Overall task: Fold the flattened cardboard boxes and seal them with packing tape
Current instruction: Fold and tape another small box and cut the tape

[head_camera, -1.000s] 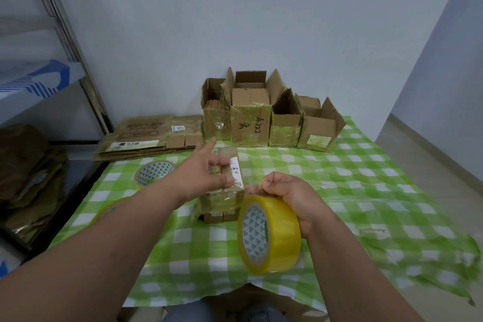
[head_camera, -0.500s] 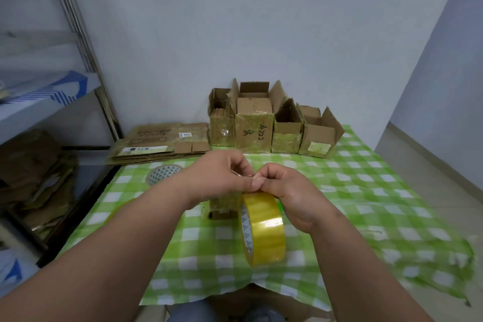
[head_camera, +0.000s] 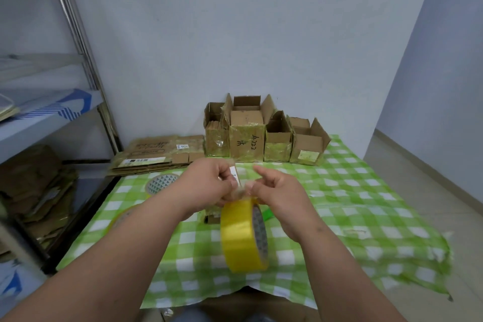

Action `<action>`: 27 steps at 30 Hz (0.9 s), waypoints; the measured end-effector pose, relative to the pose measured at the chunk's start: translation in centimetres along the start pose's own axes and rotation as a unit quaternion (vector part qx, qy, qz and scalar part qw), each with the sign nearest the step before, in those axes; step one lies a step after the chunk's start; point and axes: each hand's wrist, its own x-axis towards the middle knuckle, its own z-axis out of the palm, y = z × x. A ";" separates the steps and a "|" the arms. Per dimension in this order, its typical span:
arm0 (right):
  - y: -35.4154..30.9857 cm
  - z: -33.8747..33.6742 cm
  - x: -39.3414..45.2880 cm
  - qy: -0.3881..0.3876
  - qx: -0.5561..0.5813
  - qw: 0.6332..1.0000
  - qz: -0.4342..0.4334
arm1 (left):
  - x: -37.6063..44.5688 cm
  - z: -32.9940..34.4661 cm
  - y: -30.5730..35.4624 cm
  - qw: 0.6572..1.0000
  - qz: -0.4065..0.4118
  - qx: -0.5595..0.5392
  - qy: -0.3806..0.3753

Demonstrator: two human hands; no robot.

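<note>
Change: a second ago your left hand (head_camera: 209, 185) lay on the small box and your right hand (head_camera: 277, 191) gripped the roll beside it; both now meet above the box, the tape stretched between them. I judge you're tearing a strip free to finish a seam.
Shelf unit (head_camera: 86, 60): one, at the far left, with loose cardboard under it.
Flattened boxes (head_camera: 156, 154): one stack at the back left of the tabletop (head_camera: 352, 206); the number of sheets can't be told.
Spare tape rolls: two lying flat, one with a triangle-patterned core (head_camera: 162, 182), one (head_camera: 122, 217) mostly hidden by your left forearm.
Left hand: fingers curled, pinching the clear tape end above the box.
Box in work (head_camera: 211, 215): one, on the tabletop under your hands, mostly hidden, so its seal can't be judged.
Yellow tape roll (head_camera: 241, 235): one, hanging on edge below your right hand.
Right hand: fingers curled, thumb and forefinger pinching the tape by the roll.
Folded boxes (head_camera: 247, 138): four in a row against the wall, top flaps open.
</note>
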 end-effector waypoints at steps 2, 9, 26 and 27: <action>-0.2 -1.0 -0.4 0.027 0.039 0.999 0.009 | -0.3 -0.4 -0.6 0.999 -0.018 -0.001 0.035; 1.6 0.3 -3.7 -0.163 0.034 0.986 0.034 | -1.5 -0.6 -1.2 0.988 -0.051 -0.063 0.131; -0.1 -3.0 -2.8 -0.146 -0.083 0.985 -0.023 | -3.2 0.5 -3.9 0.961 -0.094 -0.206 0.162; -0.3 -3.1 -2.5 -0.140 -0.097 0.985 -0.027 | -3.2 0.5 -4.0 0.959 -0.093 -0.208 0.170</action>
